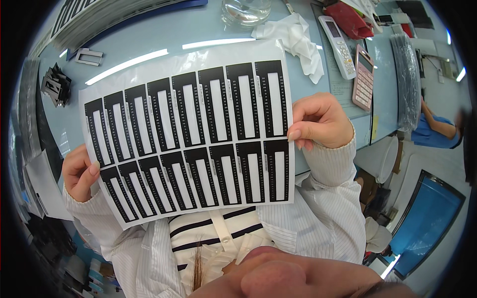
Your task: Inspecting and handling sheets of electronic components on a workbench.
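Observation:
A white sheet [184, 64] carries two rows of black rectangular labels, each with a long pale window in its middle. It is held up, slightly tilted, above the glass-topped table [149, 27]. My left hand [79, 174] pinches its left edge, thumb on the front face. My right hand [320, 120] grips the right edge between thumb and fingers; the fingertips behind the sheet are partly hidden. Left of the sheet lies a small pile of black cut pieces [56, 85]. A small grey rectangular frame [89, 56] rests near the pile.
At the far left stands a stack of printed sheets [94, 20]. Crumpled white tissue [293, 42] lies behind the sheet, by a clear glass container [244, 11]. To the right are a white handset [338, 47], a pink calculator [363, 79] and a red pouch [350, 20]. Another person in blue [435, 130] is farther right.

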A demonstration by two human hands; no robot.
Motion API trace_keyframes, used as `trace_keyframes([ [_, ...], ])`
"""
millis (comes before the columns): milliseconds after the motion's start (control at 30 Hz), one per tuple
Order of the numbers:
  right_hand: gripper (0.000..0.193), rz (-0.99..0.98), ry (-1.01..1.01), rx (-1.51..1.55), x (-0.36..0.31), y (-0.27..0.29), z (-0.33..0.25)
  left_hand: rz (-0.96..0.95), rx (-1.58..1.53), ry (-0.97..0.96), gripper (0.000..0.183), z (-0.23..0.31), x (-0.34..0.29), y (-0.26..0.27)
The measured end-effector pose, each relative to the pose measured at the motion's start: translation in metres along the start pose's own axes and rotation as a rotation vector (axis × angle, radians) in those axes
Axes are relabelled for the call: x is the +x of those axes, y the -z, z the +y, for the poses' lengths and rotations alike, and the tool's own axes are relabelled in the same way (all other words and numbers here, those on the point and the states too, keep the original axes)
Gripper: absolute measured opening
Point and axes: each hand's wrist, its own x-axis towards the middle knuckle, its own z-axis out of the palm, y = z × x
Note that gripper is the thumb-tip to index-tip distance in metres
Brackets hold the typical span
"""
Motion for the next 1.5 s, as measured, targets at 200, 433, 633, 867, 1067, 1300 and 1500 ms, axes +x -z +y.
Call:
trace_keyframes([
  [200, 0.01, 0.0, -0.012, 0.013, -0.001, 0.0, -0.002, 0.007, -0.012, -0.009, 0.026, -0.001, 0.002, -0.001],
  [433, 0.01, -0.031, 0.009, -0.018, 0.006, -0.004, 0.009, 0.049, 0.008, -0.005, 0.026, -0.004, -0.008, 0.0],
  [633, 0.012, 0.098, -0.009, -0.294, 0.003, -0.006, -0.002, 0.001, 0.061, 0.019, 0.023, 0.005, 0.004, -0.004],
  [867, 0.018, 0.303, 0.192, -0.714, 0.02, -0.012, 0.025, -0.098, 0.19, -0.006, 0.022, -0.001, 0.015, -0.018],
  [1067, 0.039, 0.444, 0.122, -0.708, 0.025, -0.036, 0.024, -0.114, 0.221, -0.027, 0.021, 0.0, 0.014, -0.017],
  [1300, 0.054, 0.548, 0.177, -0.808, 0.036, -0.047, 0.037, -0.119, 0.217, -0.06, 0.019, -0.009, 0.015, -0.021],
  [1500, 0.051, 0.51, 0.23, -0.8, 0.036, -0.045, 0.033, -0.094, 0.218, -0.044, 0.019, 0.007, 0.009, -0.018],
])
